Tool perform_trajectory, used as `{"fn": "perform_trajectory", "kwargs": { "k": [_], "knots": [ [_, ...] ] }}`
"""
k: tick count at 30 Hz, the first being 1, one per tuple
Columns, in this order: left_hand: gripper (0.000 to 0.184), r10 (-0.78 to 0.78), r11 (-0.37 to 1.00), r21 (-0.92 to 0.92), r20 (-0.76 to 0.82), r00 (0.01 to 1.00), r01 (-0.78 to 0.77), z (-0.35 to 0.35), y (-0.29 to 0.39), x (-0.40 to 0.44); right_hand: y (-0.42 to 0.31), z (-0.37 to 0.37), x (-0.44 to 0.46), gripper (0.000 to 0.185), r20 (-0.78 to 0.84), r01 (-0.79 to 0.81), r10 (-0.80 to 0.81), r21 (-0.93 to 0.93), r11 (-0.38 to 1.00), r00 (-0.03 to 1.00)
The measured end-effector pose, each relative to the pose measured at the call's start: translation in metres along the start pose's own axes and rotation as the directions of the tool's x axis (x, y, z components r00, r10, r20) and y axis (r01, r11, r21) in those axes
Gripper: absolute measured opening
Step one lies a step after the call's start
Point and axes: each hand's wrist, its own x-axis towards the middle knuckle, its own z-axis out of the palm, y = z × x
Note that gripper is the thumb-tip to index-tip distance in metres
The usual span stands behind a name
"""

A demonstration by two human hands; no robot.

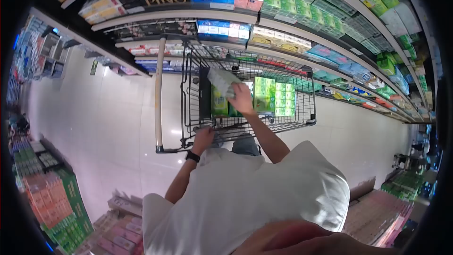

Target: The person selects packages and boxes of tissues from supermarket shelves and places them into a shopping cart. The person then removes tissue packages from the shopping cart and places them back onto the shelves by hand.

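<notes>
My right hand (241, 99) reaches over the wire shopping cart (309, 106) and grips a pale grey-green pack (222, 81), which looks like packaged tissues. That pack is tilted, above a green pack (219, 101) at the handle end of the cart. To the right of my hand, a larger green pack (264, 93) stands in the basket beside a green-and-white multipack (285, 99). My left hand (204, 138), below a dark wristband, is closed on the near side rim of the cart; its fingertips are partly hidden.
Shelves of tissue packs (302, 12) run along the far side, close behind the cart. The cart's pale handle (160, 94) faces left. Stacked cartons (52, 198) stand at lower left, with pink boxes (118, 238) nearer and more cartons (377, 215) at lower right. Glossy tiled floor (108, 118) lies around.
</notes>
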Motion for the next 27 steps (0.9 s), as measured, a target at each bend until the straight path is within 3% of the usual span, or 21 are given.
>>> {"fn": "perform_trajectory", "kwargs": {
  "k": [1,3,5,6,7,8,9,11,12,14,15,17,19,21,23,24,27],
  "knots": [
    [0.027,0.033,0.973,0.229,-0.015,0.999,-0.029,-0.004,0.014,-0.007,-0.001,0.024,-0.004,0.057,0.045,0.009,-0.008,-0.016,1.000,0.999],
    [0.036,0.094,0.994,0.039,0.142,0.985,-0.101,0.000,0.020,-0.012,0.003,0.071,-0.018,0.057,0.059,-0.053,0.058,-0.081,0.995,0.997],
    [0.036,0.083,0.992,0.065,0.270,0.959,-0.104,-0.009,0.027,-0.010,-0.005,0.085,-0.030,0.056,0.090,-0.113,0.126,-0.142,0.983,0.988],
    [0.036,0.060,0.991,0.090,0.376,0.925,-0.101,-0.012,0.031,-0.011,-0.010,0.085,-0.037,0.052,0.117,-0.002,0.025,-0.195,0.981,0.993],
    [0.036,0.070,0.990,0.087,0.386,0.920,-0.112,-0.016,0.039,-0.012,-0.011,0.085,-0.041,0.049,0.149,0.115,-0.080,-0.245,0.963,0.986],
    [0.035,-0.041,0.998,0.051,0.381,0.924,0.023,-0.021,0.049,-0.011,-0.011,0.084,-0.043,0.041,0.335,0.146,-0.069,-0.212,0.966,0.940],
    [0.034,-0.155,0.987,0.018,0.379,0.912,0.160,-0.025,0.054,-0.010,-0.008,0.092,-0.050,0.041,0.328,0.145,-0.066,-0.220,0.965,0.942],
    [0.036,-0.147,0.988,0.018,0.383,0.912,0.152,-0.026,0.047,-0.008,0.006,0.126,-0.073,0.037,0.667,0.042,0.003,-0.052,0.998,0.745],
    [0.036,-0.141,0.990,0.024,0.385,0.912,0.143,-0.027,0.046,-0.010,0.008,0.137,-0.084,0.037,0.663,0.036,0.007,-0.051,0.998,0.749],
    [0.036,-0.130,0.991,0.037,0.393,0.910,0.126,-0.028,0.043,-0.014,0.010,0.145,-0.100,0.033,0.812,-0.027,0.038,-0.028,0.999,0.582],
    [0.036,-0.090,0.996,0.029,0.382,0.920,0.085,-0.025,0.038,-0.012,0.010,0.139,-0.103,0.033,0.806,-0.030,0.044,-0.032,0.999,0.591],
    [0.036,-0.041,0.999,0.030,0.368,0.929,0.032,-0.028,0.036,-0.014,0.010,0.119,-0.107,0.030,0.812,-0.241,-0.015,0.190,0.952,0.584],
    [0.036,0.058,0.994,0.069,0.338,0.939,-0.086,-0.032,0.039,-0.023,0.016,0.078,-0.119,0.025,0.743,-0.416,0.108,0.243,0.876,0.660],
    [0.036,0.078,0.990,0.087,0.343,0.936,-0.115,-0.029,0.036,-0.026,0.046,0.032,-0.137,0.019,0.611,-0.411,0.261,0.117,0.904,0.748],
    [0.036,0.094,0.983,0.116,0.338,0.937,-0.140,-0.027,0.028,-0.033,0.074,-0.031,-0.160,0.014,0.272,-0.213,0.244,-0.139,0.967,0.931],
    [0.035,0.101,0.982,0.120,0.319,0.942,-0.146,-0.027,0.024,-0.036,0.092,-0.060,-0.175,0.016,0.185,-0.257,0.319,-0.296,0.920,0.930],
    [0.034,0.072,0.985,0.131,0.259,0.963,-0.109,-0.013,-0.015,-0.031,0.124,-0.129,-0.225,0.019,-0.044,-0.266,0.298,-0.587,0.765,0.953]
  ]
}}
